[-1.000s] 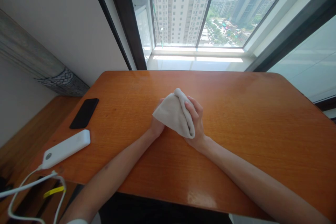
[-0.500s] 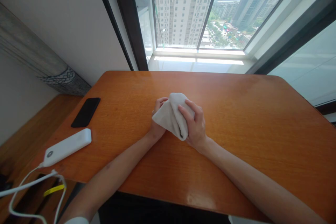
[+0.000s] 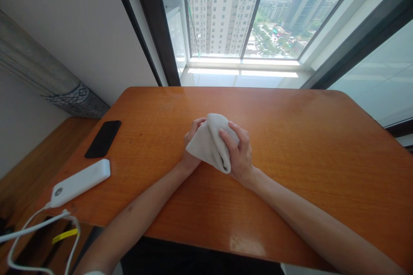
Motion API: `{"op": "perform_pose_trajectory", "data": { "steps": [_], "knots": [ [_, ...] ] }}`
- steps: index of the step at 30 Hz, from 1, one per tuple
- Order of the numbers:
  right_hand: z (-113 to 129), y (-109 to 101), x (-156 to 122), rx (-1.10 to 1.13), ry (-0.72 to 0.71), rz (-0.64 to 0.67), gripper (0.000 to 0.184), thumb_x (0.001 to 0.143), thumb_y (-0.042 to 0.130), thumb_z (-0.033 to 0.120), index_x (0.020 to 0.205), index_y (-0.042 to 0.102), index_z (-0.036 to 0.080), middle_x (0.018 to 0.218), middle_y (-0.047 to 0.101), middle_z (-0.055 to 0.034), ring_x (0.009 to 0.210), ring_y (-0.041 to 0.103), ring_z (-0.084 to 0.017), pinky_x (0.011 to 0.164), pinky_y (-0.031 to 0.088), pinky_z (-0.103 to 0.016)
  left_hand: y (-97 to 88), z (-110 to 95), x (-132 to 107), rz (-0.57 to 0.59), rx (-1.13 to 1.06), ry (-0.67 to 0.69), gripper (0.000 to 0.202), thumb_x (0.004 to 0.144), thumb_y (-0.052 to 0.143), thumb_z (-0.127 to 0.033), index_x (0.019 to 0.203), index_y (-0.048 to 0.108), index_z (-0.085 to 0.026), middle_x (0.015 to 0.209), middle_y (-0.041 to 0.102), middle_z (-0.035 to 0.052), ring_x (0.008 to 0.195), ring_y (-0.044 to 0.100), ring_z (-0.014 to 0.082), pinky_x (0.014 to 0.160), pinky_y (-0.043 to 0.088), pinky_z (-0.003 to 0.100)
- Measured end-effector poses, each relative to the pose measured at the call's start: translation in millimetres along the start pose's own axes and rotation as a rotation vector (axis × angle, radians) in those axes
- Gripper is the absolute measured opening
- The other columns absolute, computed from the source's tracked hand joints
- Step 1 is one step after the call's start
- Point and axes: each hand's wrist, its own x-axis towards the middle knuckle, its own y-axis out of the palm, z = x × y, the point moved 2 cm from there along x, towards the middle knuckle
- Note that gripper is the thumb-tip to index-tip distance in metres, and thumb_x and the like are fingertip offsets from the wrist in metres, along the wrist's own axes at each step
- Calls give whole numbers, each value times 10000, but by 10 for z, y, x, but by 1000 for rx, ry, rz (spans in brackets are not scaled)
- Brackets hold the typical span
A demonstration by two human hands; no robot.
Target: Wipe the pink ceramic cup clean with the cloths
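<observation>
A pale grey-white cloth [image 3: 208,144], folded and bunched, is held between both hands over the middle of the wooden table [image 3: 300,150]. From the right, my right hand [image 3: 240,148] grips it, with fingers curled over its top. My left hand [image 3: 193,142] is closed on the cloth's left and far side; most of its fingers are hidden behind the fabric. Whether anything is wrapped inside the cloth cannot be seen.
On the table's left side lie a black phone [image 3: 103,139] and a white power bank [image 3: 80,182] with a white cable [image 3: 35,227] running off the near edge. Beyond the far edge stands a window [image 3: 241,17]. A curtain [image 3: 48,64] hangs at left.
Both hands keep their grip on the cloth, almost unmoved. The whole view has shifted slightly.
</observation>
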Motion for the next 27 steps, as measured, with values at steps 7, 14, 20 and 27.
{"op": "perform_pose_trajectory", "data": {
  "steps": [7, 14, 20, 27],
  "knots": [
    [55, -32, 50, -8, -37, 150, 771, 1023, 696, 335, 1727, 382, 320, 1696, 522, -177, 1547, 518, -460, 1202, 492, -712, -51, -62, -49, -83, 197, 105, 163, 1022, 698, -348, 1153, 710, -251, 992, 781, 2, 859, 720, 214, 846, 574, 359],
    [110, -60, 110, 93, -149, 143, 1087, 924, 716, 650, 1780, 272, 148, 1687, 537, -244, 1582, 501, -487, 1286, 421, -745, -84, -77, -29, -125, 210, 112, 212, 1012, 680, -288, 1213, 742, -267, 1147, 824, 19, 1012, 758, 235, 947, 573, 375],
    [110, -45, 112, 209, -44, 89, 942, 1001, 723, 419, 1788, 261, 186, 1664, 555, -226, 1541, 561, -426, 1210, 562, -666, -64, -118, -95, -77, 205, 195, 196, 1014, 691, -298, 1202, 728, -259, 1158, 810, 48, 1039, 746, 246, 958, 568, 384],
    [-82, 15, 70, 592, 330, 75, 506, 1155, 475, 344, 1643, 555, 235, 1651, 616, -137, 1519, 608, -324, 1246, 545, -558, -39, -46, -4, -156, 140, 7, 211, 954, 684, -380, 1117, 708, -248, 1017, 782, -1, 759, 657, 165, 715, 500, 276]
  ]
}}
